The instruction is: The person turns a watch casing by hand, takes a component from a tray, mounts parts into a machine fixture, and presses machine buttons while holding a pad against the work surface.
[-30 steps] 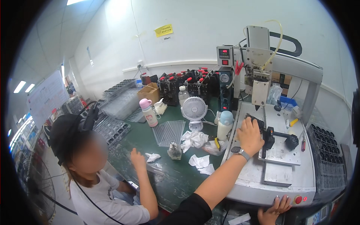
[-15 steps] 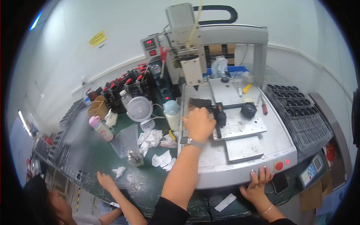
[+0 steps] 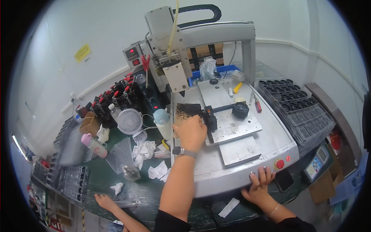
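My left hand (image 3: 190, 133) is over the bed of a grey benchtop machine (image 3: 197, 176), its fingers curled and their tips hidden. It sits at the near edge of a dark brown, crumbly-looking patch (image 3: 188, 109), close against a black clamp fixture (image 3: 210, 119). Whatever it may hold is out of sight. From that fixture a black bar runs right to a round black knobbed part (image 3: 240, 110) above a metal plate (image 3: 239, 129). My right hand (image 3: 259, 185) rests on the machine's front panel with fingers spread at the small buttons, left of a red push button (image 3: 279, 164).
The dispensing head (image 3: 176, 77) hangs above the bed. Left stand a white fan (image 3: 130, 121), bottles (image 3: 94, 145) and crumpled tissues (image 3: 144, 151). Trays of black round parts (image 3: 286, 96) are stacked right, near a keypad controller (image 3: 318, 162). Another person's hand (image 3: 105, 202) is at lower left.
The view has shifted, so the machine appears further left. My left hand has drawn back slightly from the dark patch. My right hand stays on the panel. The other person's head has left the view.
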Tool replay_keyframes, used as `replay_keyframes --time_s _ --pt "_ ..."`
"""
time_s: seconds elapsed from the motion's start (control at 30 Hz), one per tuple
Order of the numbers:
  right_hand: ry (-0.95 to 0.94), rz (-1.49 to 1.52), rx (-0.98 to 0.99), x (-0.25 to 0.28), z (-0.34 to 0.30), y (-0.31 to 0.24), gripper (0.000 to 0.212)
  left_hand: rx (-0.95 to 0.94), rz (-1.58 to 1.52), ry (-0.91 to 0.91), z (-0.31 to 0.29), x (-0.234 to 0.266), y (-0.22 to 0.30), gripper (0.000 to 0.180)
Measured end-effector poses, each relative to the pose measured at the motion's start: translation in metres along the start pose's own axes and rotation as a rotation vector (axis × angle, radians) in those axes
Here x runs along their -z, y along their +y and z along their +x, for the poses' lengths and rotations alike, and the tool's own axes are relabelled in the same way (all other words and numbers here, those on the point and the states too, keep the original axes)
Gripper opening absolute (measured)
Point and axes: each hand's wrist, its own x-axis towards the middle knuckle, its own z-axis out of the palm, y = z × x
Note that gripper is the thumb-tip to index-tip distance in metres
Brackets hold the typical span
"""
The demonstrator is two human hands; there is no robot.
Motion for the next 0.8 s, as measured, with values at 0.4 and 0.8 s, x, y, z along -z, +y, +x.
replay_keyframes --time_s 0.4,0.8 --pt "-0.01 -0.037 0.027 0.0025 0.0043 -0.0005 0.071 0.006 0.091 -0.117 0.0012 0.0086 0.0042 0.011" --pt "-0.004 -0.03 0.033 0.0017 0.0023 0.0004 0.071 0.0 0.099 -0.11 0.0006 0.0087 0.0051 0.011"
